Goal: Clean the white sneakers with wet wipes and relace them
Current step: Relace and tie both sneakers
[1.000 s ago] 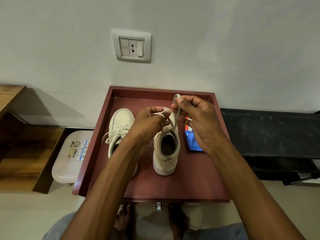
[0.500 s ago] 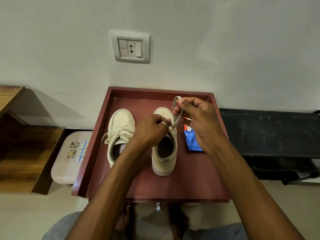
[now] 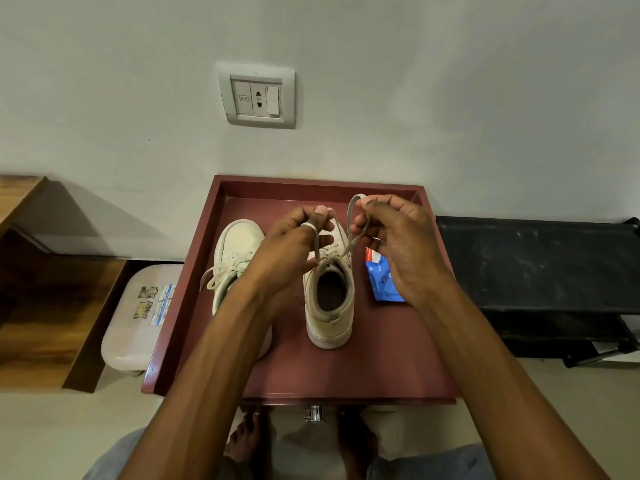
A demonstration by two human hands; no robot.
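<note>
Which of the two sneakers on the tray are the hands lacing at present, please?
The sneaker beside the blue wipes pack: left hand and right hand each hold a strand of its lace. The other sneaker is already laced.

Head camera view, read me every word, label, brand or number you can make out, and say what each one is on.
Nothing here is clear enough to quote.
On the blue wet wipes pack: white print, too blurred to read.
On the stickers on the stool: pictures and small print, too small to read.
On the wall socket plate: a tiny mark, unreadable.
</note>
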